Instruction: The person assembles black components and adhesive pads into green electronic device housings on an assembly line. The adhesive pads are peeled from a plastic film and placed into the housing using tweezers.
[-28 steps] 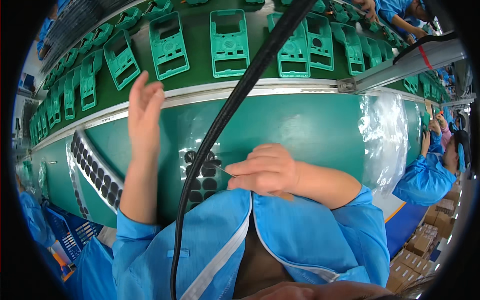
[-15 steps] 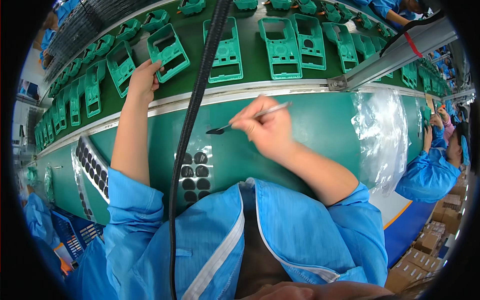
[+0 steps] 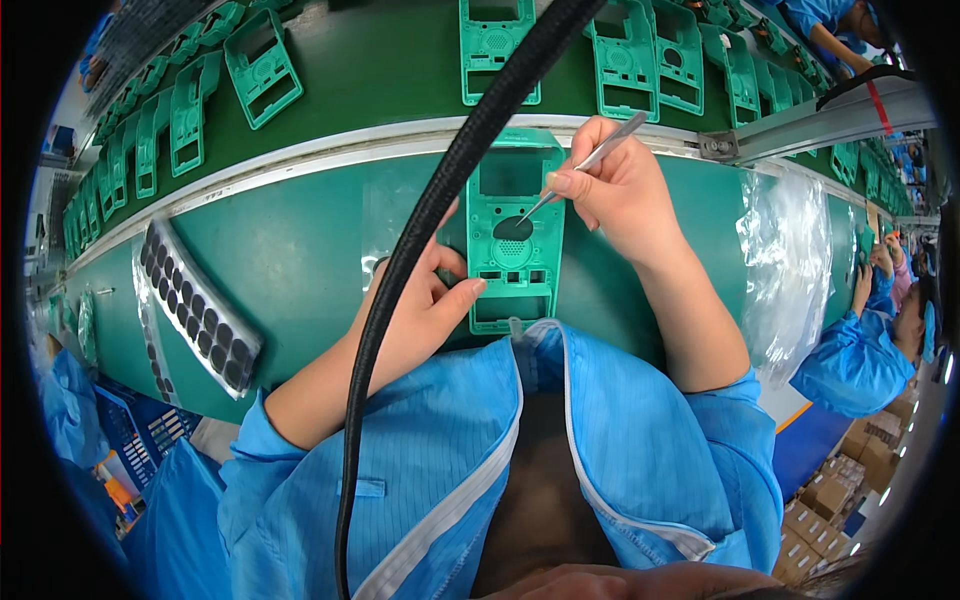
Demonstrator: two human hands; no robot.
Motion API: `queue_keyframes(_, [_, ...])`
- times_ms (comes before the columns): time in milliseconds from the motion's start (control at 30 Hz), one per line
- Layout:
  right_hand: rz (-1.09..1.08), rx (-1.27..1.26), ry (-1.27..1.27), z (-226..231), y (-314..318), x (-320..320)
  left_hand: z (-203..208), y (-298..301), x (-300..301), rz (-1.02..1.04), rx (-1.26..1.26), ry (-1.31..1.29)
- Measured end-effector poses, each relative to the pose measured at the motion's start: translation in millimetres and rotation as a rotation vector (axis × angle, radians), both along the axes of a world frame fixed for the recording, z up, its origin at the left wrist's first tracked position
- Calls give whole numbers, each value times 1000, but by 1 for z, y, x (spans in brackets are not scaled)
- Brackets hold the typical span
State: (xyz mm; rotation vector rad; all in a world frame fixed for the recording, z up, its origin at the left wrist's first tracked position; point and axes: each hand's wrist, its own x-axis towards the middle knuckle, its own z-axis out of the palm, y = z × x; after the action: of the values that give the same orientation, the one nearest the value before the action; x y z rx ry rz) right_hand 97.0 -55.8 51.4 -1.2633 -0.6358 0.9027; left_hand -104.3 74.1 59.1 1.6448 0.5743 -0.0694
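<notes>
A green plastic housing [image 3: 548, 262] lies on the green bench in front of me, with rectangular cutouts and a round grille of small holes. My left hand [image 3: 425, 292] grips its left edge, thumb on the lower part; some fingers are hidden behind the black cable. Above the housing, my right hand [image 3: 622, 188] pinches a pair of metal tweezers [image 3: 608, 143]. At the tweezers' tip is a round black pad [image 3: 513, 229] covering the upper part of the grille; whether it is pressed down I cannot tell.
Beyond a metal rail [image 3: 300, 172], a dark green conveyor [image 3: 370, 70] carries more housings [image 3: 265, 70]. A sheet of black pads [image 3: 200, 310] lies at left, clear plastic bags [image 3: 790, 240] at right. A thick black cable [image 3: 400, 245] crosses the view. A co-worker [image 3: 855, 350] sits at right.
My left hand has brought a housing from the conveyor down onto the bench. My right hand has moved the tweezers and black pad over its grille.
</notes>
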Motion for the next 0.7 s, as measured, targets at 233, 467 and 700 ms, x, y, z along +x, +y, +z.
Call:
queue_keyframes(233, [-90,-135,-90,-4,-15,-29,-15,7,-5,-158,400,18])
queue_keyframes(467, [3,-193,-123,-2,-10,-27,-18,8,-7,-169,464,-32])
queue_keyframes(700, [11,-178,-116,-1,-8,-27,-18,7,-8,-119,429,-190])
